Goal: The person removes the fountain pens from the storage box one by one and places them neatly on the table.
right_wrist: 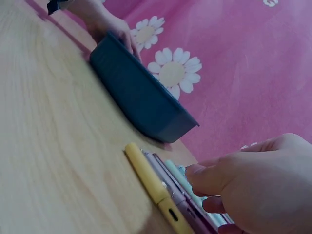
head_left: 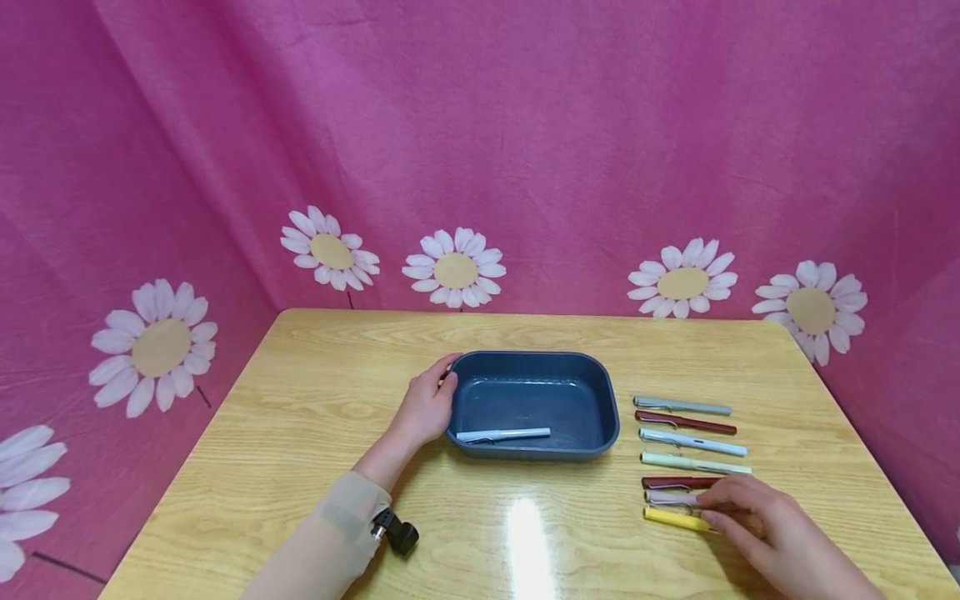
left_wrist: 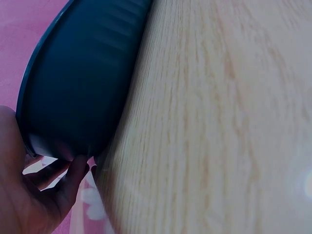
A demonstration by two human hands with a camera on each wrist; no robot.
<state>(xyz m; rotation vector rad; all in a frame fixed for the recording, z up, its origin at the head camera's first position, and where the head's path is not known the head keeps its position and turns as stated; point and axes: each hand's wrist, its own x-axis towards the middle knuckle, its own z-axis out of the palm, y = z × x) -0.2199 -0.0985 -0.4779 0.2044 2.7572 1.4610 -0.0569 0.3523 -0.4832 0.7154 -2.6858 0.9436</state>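
Observation:
A dark blue plastic tray (head_left: 534,455) stands mid-table with a pale blue pen (head_left: 517,434) lying in it. My left hand (head_left: 429,408) holds the tray by its left end; in the left wrist view its fingers (left_wrist: 77,173) bend against the end wall. On the right, several capped pens lie in a row. My right hand (head_left: 772,525) is over the near end of that row, thumb and forefinger spread apart above a lavender pen (head_left: 670,497) and a yellow pen (head_left: 675,518). In the right wrist view the yellow pen lies outermost, its cap towards the tray.
Farther up the row lie a dark red pen (head_left: 678,482), a mint green pen (head_left: 690,462), a light blue pen (head_left: 692,442), another dark red pen (head_left: 684,422) and a grey-blue pen (head_left: 681,406). A pink curtain (head_left: 570,167) with daisies surrounds the wooden table (head_left: 360,342).

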